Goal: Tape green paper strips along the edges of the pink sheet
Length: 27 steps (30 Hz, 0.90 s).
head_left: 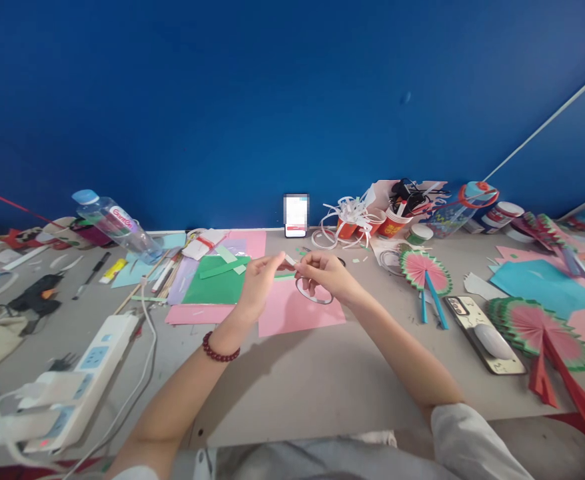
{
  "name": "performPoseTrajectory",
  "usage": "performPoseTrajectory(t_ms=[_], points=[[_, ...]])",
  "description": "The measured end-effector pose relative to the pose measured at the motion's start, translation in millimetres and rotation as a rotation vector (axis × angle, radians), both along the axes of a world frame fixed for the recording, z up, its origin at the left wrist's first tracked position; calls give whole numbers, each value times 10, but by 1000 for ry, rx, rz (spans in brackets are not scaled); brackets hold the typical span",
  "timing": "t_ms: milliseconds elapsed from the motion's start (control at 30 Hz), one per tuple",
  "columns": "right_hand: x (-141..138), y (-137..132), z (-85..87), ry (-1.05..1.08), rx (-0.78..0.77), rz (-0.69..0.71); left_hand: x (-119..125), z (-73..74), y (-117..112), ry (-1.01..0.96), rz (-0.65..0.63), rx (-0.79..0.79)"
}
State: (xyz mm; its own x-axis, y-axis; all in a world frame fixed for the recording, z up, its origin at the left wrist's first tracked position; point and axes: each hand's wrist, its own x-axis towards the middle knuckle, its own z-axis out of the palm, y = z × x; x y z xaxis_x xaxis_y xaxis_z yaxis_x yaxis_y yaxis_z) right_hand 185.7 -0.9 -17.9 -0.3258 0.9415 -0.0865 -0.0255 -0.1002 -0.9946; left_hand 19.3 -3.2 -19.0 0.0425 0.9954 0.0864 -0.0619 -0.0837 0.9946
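Observation:
My left hand [261, 283] has its fingers drawn together, pinching the end of a short white strip [290, 261] that spans to the other hand. My right hand [326, 275] is closed on a thin white ring, which looks like a narrow roll of tape [317, 301], hanging below its fingers. Both hands are raised over a pink paper sheet [297, 317]. Left of them lies a green paper sheet [212, 287] with paler green strips on it. The fingertips partly hide the strip and ring.
A phone [296, 217] leans against the blue wall. Red cups [346, 229] with white strips stand behind, right. Paper fans [426, 272] and a second phone [485, 333] lie at right. A bottle [122, 223], pens and a power strip [87, 380] with cables occupy the left.

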Motion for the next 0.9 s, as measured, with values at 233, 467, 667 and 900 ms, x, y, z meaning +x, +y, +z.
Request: performPoseTrajectory(t_ms=[233,467,667,900], points=[[-15,-2,-5,-9,86,-58,10,-14,8,4,-59,-8],[-4,-34,35,-83,94,-60,17,5,-2,1,12,-4],[-7,-38,50,-86,38,-57,0,19,22,-20,35,-37],[-13,-51,74,-68,34,-62,13,61,0,-62,21,-75]])
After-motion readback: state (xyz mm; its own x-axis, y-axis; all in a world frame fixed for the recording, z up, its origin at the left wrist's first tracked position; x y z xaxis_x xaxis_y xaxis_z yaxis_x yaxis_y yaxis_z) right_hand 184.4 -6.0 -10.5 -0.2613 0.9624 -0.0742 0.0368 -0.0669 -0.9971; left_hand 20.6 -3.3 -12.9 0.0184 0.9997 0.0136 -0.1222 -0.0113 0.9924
